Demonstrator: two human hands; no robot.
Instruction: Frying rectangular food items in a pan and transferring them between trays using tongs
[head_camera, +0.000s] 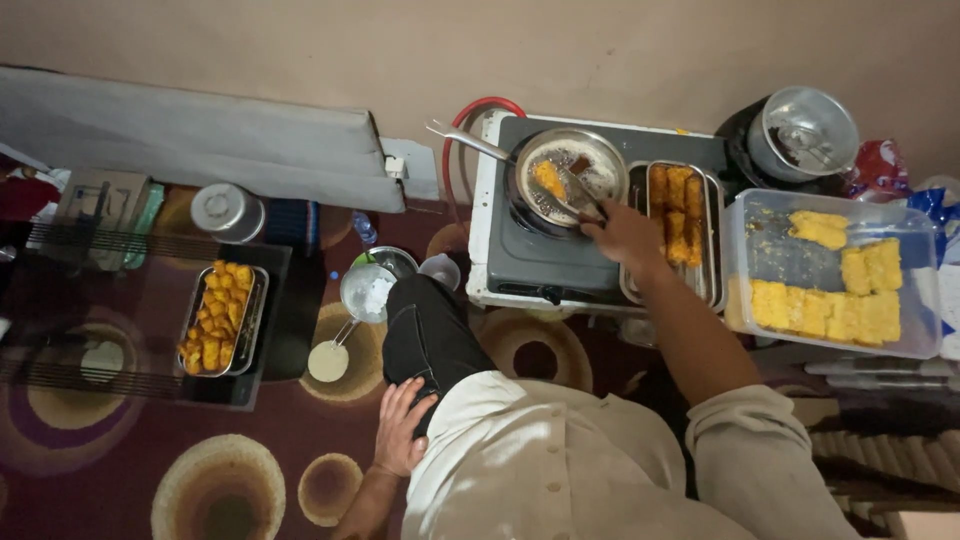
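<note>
My right hand (625, 232) reaches over the stove and grips metal tongs (578, 192) that point into a round frying pan (600, 148). In the pan's oil floats a golden breaded piece (549, 178). A steel tray (712, 262) with fried brown sticks sits just right of the pan. My left hand (401, 427) rests flat on the carpet beside my knee, fingers spread, holding nothing.
A clear plastic box (910, 345) of yellow breaded pieces stands at the right, a lidded pot (806, 133) behind it. On the left, a tray of fried pieces (221, 318) sits on a dark glass table (262, 385). A ladle (329, 360), bowls and a small cup (439, 268) lie on the carpet.
</note>
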